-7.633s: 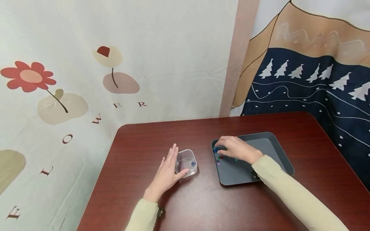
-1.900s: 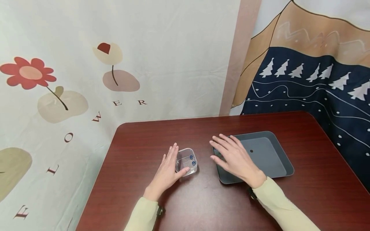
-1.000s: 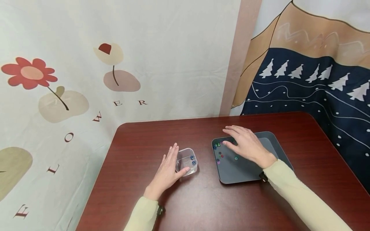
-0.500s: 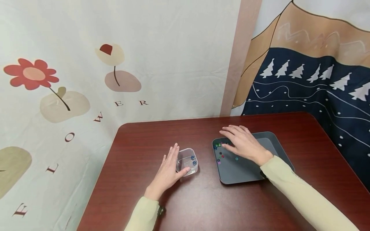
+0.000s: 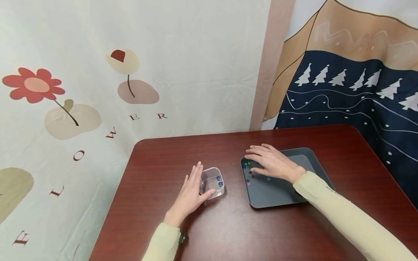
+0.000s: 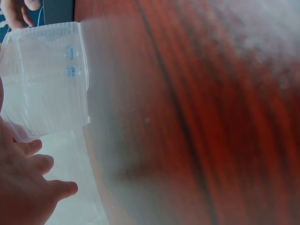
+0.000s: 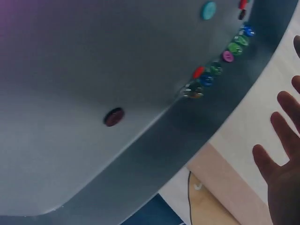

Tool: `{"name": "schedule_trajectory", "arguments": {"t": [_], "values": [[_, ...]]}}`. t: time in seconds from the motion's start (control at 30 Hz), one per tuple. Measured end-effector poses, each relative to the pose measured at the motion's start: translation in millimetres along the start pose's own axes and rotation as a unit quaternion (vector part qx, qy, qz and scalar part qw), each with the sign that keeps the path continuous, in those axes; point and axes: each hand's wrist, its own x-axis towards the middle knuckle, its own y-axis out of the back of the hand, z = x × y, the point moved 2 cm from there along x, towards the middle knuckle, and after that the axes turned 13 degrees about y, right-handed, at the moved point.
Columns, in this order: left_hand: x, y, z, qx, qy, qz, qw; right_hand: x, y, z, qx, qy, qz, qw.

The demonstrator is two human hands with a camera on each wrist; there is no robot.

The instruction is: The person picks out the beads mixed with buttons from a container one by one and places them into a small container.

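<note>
Pale cloth [image 5: 202, 54] with printed flowers and navy cloth [image 5: 333, 103] with white trees rise behind a red-brown table [image 5: 235, 232]; on it stand a clear container [image 5: 209, 182] and, to its right, a grey tray [image 5: 277, 194]. Left hand [image 5: 187, 194]: fingers straight along the container's left side, thumb extended at its near side, touching without curling round it. Two blue pieces [image 5: 220, 184] rest inside the container, near its right wall. Right hand [image 5: 275, 164]: fingers spread and extended over the tray's far left corner, nothing visible in its grasp. Within the tray, small coloured pieces [image 7: 235, 48], among them green, blue, red and purple, line one edge; a teal disc [image 7: 208, 10] and a dark red disc [image 7: 114, 117] lie apart from them on the tray floor
</note>
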Motion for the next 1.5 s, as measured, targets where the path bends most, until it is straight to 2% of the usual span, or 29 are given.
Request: {"name": "schedule_trajectory", "arguments": {"t": [0.3,0.53,0.77,1.07,1.5], "values": [[-0.8,0.9,1.0,-0.006,-0.007,0.009,0.9999,4.3,-8,2,-0.038,0.057,0.019,0.9975],[-1.1,1.3,0.9,-0.009,0.005,0.000,0.9999,9.5,-18,1,-0.009,0.057,-0.009,0.9983],[-1.2,0.6,1.0,-0.008,0.019,-0.013,0.9997,12.5,-28,-2,-0.005,0.080,-0.004,0.9968],[-1.7,-0.3,0.7,-0.005,0.013,-0.011,0.9998,12.4,-37,-2,-0.002,0.048,-0.028,0.9984],[0.2,0.8,2.3,-0.008,0.008,-0.005,0.9999,12.5,-45,-3,-0.059,0.044,0.007,0.9973]]}}
